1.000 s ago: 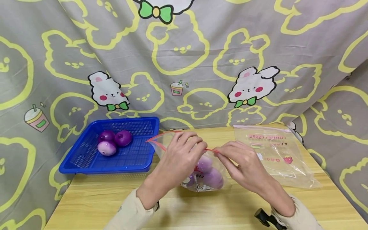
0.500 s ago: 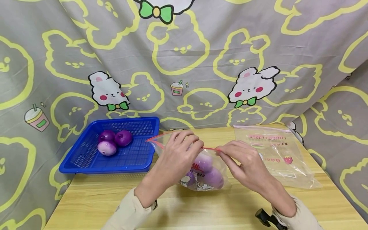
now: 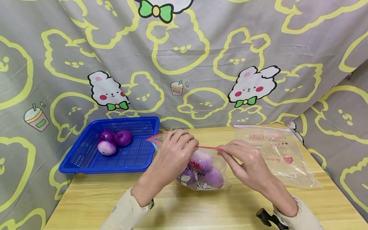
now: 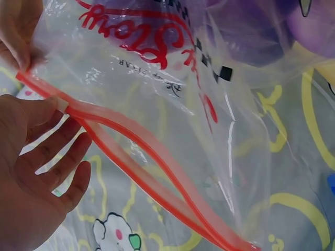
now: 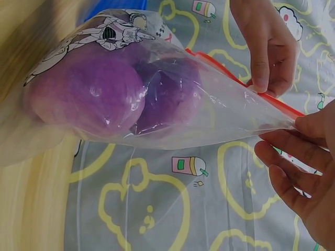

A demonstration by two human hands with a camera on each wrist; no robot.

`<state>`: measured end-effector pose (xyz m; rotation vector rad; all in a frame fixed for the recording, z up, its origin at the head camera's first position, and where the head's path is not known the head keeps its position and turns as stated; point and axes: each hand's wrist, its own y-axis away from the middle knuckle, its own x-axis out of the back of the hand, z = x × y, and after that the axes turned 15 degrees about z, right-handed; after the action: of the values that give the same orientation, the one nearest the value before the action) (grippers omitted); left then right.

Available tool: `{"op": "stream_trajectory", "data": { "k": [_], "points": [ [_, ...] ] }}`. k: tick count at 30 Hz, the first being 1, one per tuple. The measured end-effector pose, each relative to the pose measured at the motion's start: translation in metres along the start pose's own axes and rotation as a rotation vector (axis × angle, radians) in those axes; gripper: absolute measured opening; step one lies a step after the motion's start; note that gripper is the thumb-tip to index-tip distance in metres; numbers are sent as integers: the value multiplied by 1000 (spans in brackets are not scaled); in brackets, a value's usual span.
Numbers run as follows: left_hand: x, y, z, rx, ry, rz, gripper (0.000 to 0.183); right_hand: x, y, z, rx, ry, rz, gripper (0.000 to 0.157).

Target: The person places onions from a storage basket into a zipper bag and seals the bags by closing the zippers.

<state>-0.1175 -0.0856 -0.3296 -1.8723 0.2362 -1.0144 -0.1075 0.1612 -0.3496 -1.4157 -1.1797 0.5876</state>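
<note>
- zip bag (image 3: pixel 219 159), lower centre of the head view, held purple onions (image 3: pixel 214 178)
- left hand (image 3: pixel 173 156) pinched its slider (image 4: pixel 62 104), other fingers loosely spread
- right hand (image 3: pixel 248 163) pinched its corner

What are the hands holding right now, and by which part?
The filled clear bag, by its top: the left hand pinches the white slider on the red zip; the right hand pinches the zip's end.

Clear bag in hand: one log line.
left hand: pinches slider; right hand: pinches end of red zip; clear bag: onions inside, partly open; blue basket: three onions; second bag: flat on table
</note>
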Motion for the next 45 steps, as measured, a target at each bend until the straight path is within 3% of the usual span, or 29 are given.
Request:
{"op": "stream_trajectory", "data": {
  "k": [13, 29, 45],
  "points": [
    [0, 9, -10, 36, -35, -45, 11, 3, 4, 4, -3, 13, 8, 25],
    [1, 20, -22, 69, -70, -71, 11, 5, 8, 10, -24, 12, 7, 21],
    [0, 37, -47, 110, -67, -27, 4, 10, 11, 16, -25, 18, 11, 25]
  ]
}}
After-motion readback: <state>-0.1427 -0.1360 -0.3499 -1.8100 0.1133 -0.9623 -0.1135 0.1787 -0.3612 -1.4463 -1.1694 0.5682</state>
